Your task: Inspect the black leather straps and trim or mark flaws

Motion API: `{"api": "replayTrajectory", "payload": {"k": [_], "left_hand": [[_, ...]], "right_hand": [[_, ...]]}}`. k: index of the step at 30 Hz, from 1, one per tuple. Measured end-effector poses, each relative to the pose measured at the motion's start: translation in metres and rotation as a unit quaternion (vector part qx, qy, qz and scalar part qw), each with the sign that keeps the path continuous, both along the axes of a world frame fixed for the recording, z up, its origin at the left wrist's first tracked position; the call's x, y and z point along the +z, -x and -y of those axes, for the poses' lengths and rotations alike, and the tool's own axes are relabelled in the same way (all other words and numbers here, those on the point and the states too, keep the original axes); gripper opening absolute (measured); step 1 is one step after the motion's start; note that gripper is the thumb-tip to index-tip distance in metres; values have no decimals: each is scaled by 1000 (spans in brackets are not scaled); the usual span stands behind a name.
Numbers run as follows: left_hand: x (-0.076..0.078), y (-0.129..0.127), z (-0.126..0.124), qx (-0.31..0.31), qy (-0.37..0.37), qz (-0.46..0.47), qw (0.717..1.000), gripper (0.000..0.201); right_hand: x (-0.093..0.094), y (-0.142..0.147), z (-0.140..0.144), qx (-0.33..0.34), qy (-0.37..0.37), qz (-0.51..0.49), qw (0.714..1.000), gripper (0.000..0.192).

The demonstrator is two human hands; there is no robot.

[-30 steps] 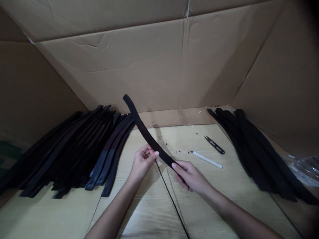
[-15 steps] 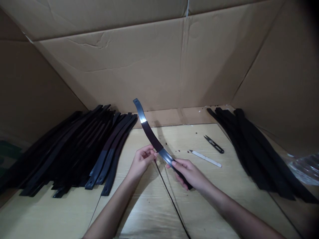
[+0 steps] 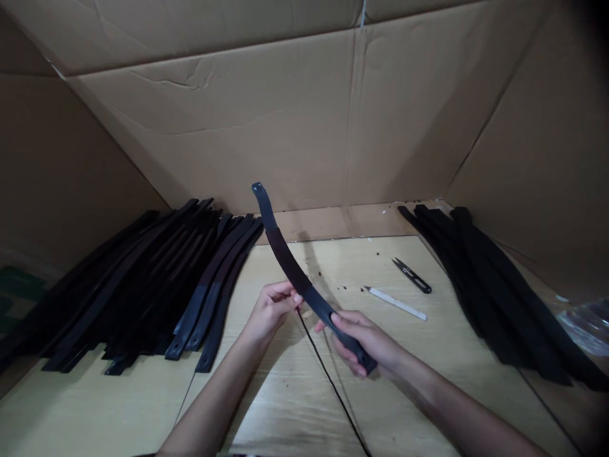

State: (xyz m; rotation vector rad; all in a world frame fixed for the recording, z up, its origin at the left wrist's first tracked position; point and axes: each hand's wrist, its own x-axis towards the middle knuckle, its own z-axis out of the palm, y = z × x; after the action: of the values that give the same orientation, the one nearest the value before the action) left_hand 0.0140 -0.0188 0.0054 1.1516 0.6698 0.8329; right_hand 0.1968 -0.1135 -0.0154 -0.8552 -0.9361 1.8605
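A curved black strap (image 3: 287, 257) with a hole at each end slants up over the table, its middle part wrapped in dark brown cord. My right hand (image 3: 359, 339) is closed around the strap's lower end, thumb on top. At the lower edge of the wrapping, my left hand (image 3: 276, 308) pinches a thin dark cord (image 3: 327, 376). From those fingers the cord runs down toward the bottom edge of the view. Part of the left fingers is hidden behind the strap.
Thread snips (image 3: 412, 276) and a white pen-like tool (image 3: 396, 303) lie right of the strap. Dark straps form a big pile (image 3: 128, 285) at left and a smaller pile (image 3: 495, 298) at right. Cardboard walls (image 3: 266, 127) enclose the table (image 3: 266, 406). Clear plastic (image 3: 587, 324) lies far right.
The strap has turned slightly in my right hand, so its lower end hole now shows and the bright glare on it has gone. The left hand keeps its pinch.
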Motion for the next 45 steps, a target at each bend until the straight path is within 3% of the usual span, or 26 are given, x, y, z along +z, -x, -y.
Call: {"api": "replayTrajectory", "payload": {"k": [5,8,12,18,20,22,24,26,31,38,45], "left_hand": [[-1,4,2,-25,32,46,998,36],[-1,3,3,-27,29,53,998,35],[-6,0,0,-7,15,22,1000,30],[-11,0,-5,13,7,4,1000,30],[-9,0,-6,21,-3,7,1000,27],[-7,0,-6,26,-19,4,999,21],[-6,0,-6,24,-29,-5,999,17],[-5,0,-6,24,-31,-13,999,17],[-3,-1,-5,39,-40,-31,998,20],[-4,-4,-3,84,-1,-25,996,25],[-14,-5,-5,104,-7,-37,994,25]], "right_hand": [[0,-1,4,79,39,-116,989,38],[0,0,5,97,55,-131,985,39],[0,5,5,45,50,-77,995,40],[-4,10,2,-59,-36,99,993,55],[-6,10,1,-133,-81,188,970,47],[-8,10,2,-211,-150,289,922,36],[-10,10,4,-245,-213,369,871,26],[-11,9,6,-232,-245,416,845,22],[-6,8,8,-183,-262,482,816,25],[-2,8,6,-160,-290,481,812,26],[-2,10,6,-148,-261,454,839,20]]}}
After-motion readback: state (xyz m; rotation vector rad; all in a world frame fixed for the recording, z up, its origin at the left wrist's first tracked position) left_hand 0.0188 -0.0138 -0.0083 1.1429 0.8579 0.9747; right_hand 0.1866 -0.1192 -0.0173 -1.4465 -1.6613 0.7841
